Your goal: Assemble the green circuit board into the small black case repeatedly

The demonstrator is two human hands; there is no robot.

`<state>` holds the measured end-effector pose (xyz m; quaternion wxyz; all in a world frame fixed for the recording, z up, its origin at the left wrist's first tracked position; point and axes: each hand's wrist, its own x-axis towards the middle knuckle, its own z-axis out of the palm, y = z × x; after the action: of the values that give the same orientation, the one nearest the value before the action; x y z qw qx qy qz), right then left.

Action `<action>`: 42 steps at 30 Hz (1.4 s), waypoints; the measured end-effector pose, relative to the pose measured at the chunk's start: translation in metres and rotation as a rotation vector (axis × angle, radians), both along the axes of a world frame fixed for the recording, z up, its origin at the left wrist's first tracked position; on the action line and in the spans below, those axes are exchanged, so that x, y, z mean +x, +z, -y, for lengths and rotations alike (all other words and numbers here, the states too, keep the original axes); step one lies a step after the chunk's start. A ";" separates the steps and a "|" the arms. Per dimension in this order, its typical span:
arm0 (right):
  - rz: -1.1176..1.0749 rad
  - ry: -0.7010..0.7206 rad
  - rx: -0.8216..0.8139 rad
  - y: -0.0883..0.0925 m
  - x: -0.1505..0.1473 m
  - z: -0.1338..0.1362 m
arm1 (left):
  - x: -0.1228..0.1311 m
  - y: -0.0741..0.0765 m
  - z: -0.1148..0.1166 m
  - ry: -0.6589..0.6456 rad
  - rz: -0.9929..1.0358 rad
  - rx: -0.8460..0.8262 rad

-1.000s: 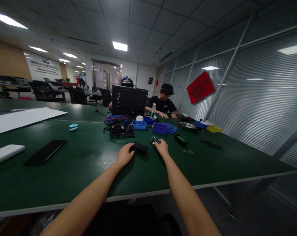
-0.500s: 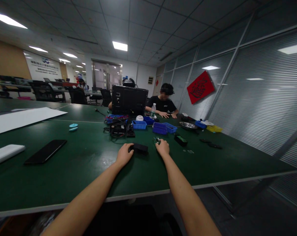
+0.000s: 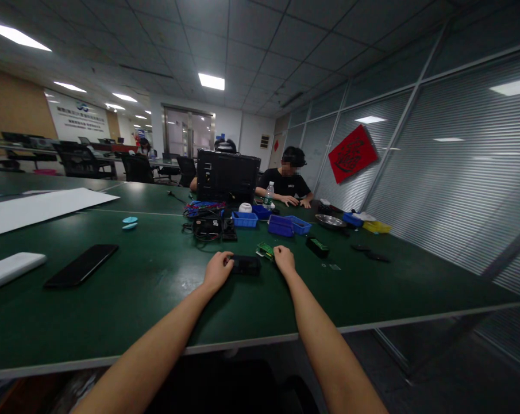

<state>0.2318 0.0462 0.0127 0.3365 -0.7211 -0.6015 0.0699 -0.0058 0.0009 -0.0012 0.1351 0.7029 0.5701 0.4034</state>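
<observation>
My left hand [image 3: 219, 269] is closed on the left end of a black plastic housing [image 3: 246, 265], holding it low over the green table. Just to its right, my right hand [image 3: 284, 260] pinches the right end of a green circuit board [image 3: 265, 249]. The board lies tilted, its components facing partly up, close to the housing's upper right corner but apart from it. Fingertips of the right hand are partly hidden behind its knuckles. Another black housing with a green board in it [image 3: 317, 246] rests to the right of that hand.
Beyond my hands stand blue bins [image 3: 245, 219], a black power adapter [image 3: 207, 229], tangled wires, a ball and a monitor [image 3: 228, 177]. A metal bowl [image 3: 330, 221] and dark flat parts [image 3: 369, 253] lie right. A black phone [image 3: 82, 265] lies left. Another person sits across the table.
My right hand has turned the circuit board, bringing it left toward the housing, so its green face now shows. The housing has tipped slightly in my left hand, showing more of its inside.
</observation>
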 end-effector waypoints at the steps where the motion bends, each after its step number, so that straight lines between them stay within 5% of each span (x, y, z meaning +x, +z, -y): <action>1: -0.003 0.017 0.013 -0.001 0.000 -0.001 | 0.000 0.001 0.001 0.005 0.008 0.000; 11: 0.069 0.033 -0.013 -0.006 0.005 -0.004 | -0.003 0.004 -0.002 0.042 0.133 -0.018; 23: -0.116 0.039 0.015 -0.009 0.010 -0.010 | -0.001 0.001 0.005 -0.118 0.044 -0.106; 26: -0.392 0.181 0.116 -0.004 0.004 -0.008 | -0.003 -0.002 0.002 -0.196 0.138 -0.133; 30: -0.763 0.550 0.102 0.005 -0.010 0.003 | -0.003 -0.004 -0.001 -0.256 0.212 -0.153; 34: -0.667 0.736 0.067 0.012 -0.022 0.016 | -0.002 -0.003 0.000 -0.257 0.214 -0.156; 42: -0.423 0.767 0.072 0.015 -0.028 0.023 | -0.001 0.000 0.002 -0.215 0.168 -0.156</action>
<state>0.2037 0.0230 0.0275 0.4267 -0.4031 -0.7457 0.3151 -0.0069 -0.0011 -0.0008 0.2790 0.7110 0.5077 0.3986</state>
